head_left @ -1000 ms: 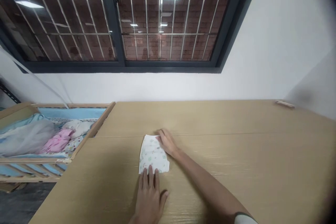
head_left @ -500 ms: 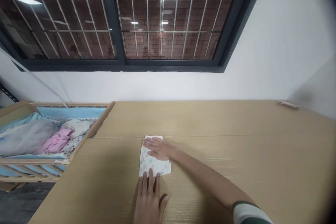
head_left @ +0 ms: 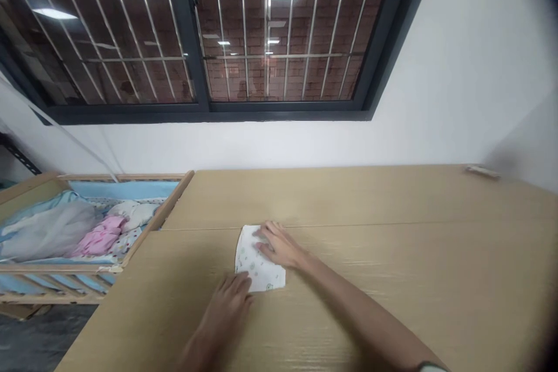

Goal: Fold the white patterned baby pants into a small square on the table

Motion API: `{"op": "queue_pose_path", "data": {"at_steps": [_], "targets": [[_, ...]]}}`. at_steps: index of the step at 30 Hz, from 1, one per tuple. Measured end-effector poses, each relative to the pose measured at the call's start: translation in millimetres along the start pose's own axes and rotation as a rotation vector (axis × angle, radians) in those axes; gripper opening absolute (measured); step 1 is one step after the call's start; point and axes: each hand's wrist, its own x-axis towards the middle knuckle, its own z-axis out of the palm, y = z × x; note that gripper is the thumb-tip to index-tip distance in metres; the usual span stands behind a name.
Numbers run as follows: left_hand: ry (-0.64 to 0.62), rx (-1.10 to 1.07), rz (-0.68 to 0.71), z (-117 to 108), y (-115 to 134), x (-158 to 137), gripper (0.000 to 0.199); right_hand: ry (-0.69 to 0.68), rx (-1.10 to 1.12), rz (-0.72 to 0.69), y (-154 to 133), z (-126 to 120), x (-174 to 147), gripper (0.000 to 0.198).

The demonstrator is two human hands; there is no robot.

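Observation:
A small white cloth (head_left: 261, 270) with a faint print lies flat on the tan tabletop (head_left: 370, 290), just below its seam. My right hand (head_left: 281, 246) is at the cloth's upper right edge, its fingers bent and the thumb apart from them, the tips touching the cloth. At the lower left corner is my left hand (head_left: 229, 301), fingers bent and close together with the tips over the cloth's edge. It is slightly blurred, and whether it pinches the cloth cannot be made out.
To the left stands a wooden crib (head_left: 152, 224) with blue lining, holding a pink cloth (head_left: 102, 236) and pale bedding. A barred, dark-framed window (head_left: 283, 109) is in the white wall behind. A small pale object (head_left: 482, 171) lies at the table's far right edge.
My right hand has gone from lying flat on the cloth to bent fingers at its upper right edge. My left hand has turned and shifted left, its fingers now bent at the lower left corner.

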Motion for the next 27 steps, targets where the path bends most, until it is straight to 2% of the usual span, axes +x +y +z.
{"op": "queue_pose_path", "data": {"at_steps": [2,4,6,7,9,11,15,18,22,25,27], "targets": [[0.020,-0.064,0.067,-4.5,-18.6,3.5,0.026,-0.070,0.052,-0.016,-12.9,-8.3,-23.7,0.041],[0.025,-0.207,0.079,-5.5,-30.2,8.0,0.026,-0.155,0.066,-0.051,-20.5,-11.3,-46.5,0.055],[-0.011,-0.427,-0.024,-5.1,-36.8,14.9,0.028,-0.205,0.049,-0.076,-21.9,-9.2,-63.7,0.073],[-0.030,-0.527,-0.097,-4.9,-39.6,19.3,0.028,-0.207,0.048,-0.080,-20.4,-6.8,-68.9,0.072],[-0.051,-0.656,-0.225,-4.7,-46.1,29.1,0.030,-0.157,0.083,-0.053,-14.3,-0.7,-72.0,0.052],[-0.049,-0.720,-0.281,-4.1,-54.5,39.1,0.034,-0.067,0.173,0.030,-5.2,5.4,-66.3,0.031],[-0.027,-0.875,-0.359,1.5,-70.7,60.1,0.037,0.091,0.363,0.249,16.7,15.0,-41.9,0.028],[0.049,-0.910,-0.455,11.5,-77.8,79.9,0.040,0.205,0.415,0.366,33.2,23.6,-22.5,0.029],[0.149,-0.828,-0.611,27.8,-81.2,102.2,0.036,0.340,0.450,0.463,50.3,38.5,-3.2,0.026],[0.175,-0.711,-0.687,36.0,-78.2,107.1,0.034,0.370,0.368,0.539,53.3,44.9,3.0,0.028],[0.203,-0.622,-0.691,38.0,-72.4,106.4,0.036,0.402,0.276,0.547,47.7,44.5,3.9,0.032]]}}
